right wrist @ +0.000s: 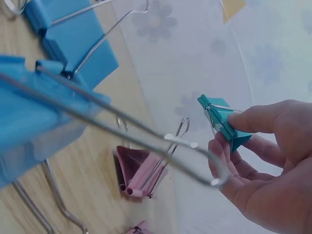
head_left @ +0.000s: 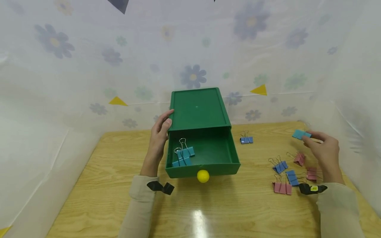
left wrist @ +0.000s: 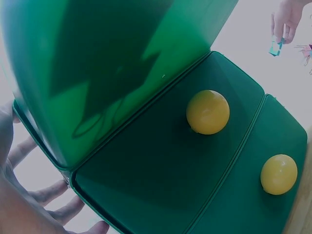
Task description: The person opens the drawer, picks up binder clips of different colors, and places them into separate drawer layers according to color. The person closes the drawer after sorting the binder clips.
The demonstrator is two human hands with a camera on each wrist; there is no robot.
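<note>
Teal folded-metal clip [head_left: 301,134] in right hand [head_left: 324,150]

The drawer box [head_left: 198,109] is dark green all over, and its pulled-out drawer [head_left: 205,155] is the same green with a bright yellow round knob [head_left: 203,176]; the left wrist view shows a second yellow knob [left wrist: 278,174] on another green front. Two light blue binder clips [head_left: 183,156] with silver wire handles lie in the drawer. The right hand [head_left: 324,150] pinches a teal clip [head_left: 301,134]. On the pale wood-grain table [head_left: 226,205] lie blue clips [head_left: 279,166] and pink clips [head_left: 282,187]. The white backdrop [head_left: 89,66] carries faded blue-grey and green flowers with yellow centres, plus yellow triangles [head_left: 259,90]. Both sleeves [head_left: 140,205] are beige, with black straps [head_left: 160,187].
</note>
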